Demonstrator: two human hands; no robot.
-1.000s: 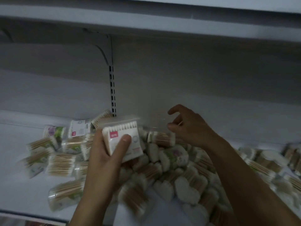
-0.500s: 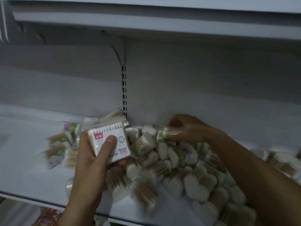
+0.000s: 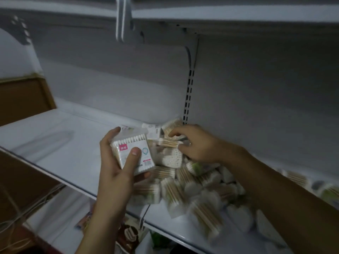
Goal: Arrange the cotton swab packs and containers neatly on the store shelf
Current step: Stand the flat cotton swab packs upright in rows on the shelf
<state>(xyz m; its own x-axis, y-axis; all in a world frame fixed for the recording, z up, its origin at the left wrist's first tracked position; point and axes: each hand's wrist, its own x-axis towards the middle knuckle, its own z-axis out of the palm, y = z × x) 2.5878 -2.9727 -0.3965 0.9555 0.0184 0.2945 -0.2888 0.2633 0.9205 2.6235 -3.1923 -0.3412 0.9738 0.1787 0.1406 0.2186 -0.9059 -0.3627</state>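
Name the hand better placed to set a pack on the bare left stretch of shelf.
Left. The left hand grips a square pack right beside that bare shelf; the right hand pinches a small pack over the pile, farther from it.

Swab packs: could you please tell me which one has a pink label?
The square white pack held in the left hand. Its front carries a pink label, and none shows on the packs in the pile.
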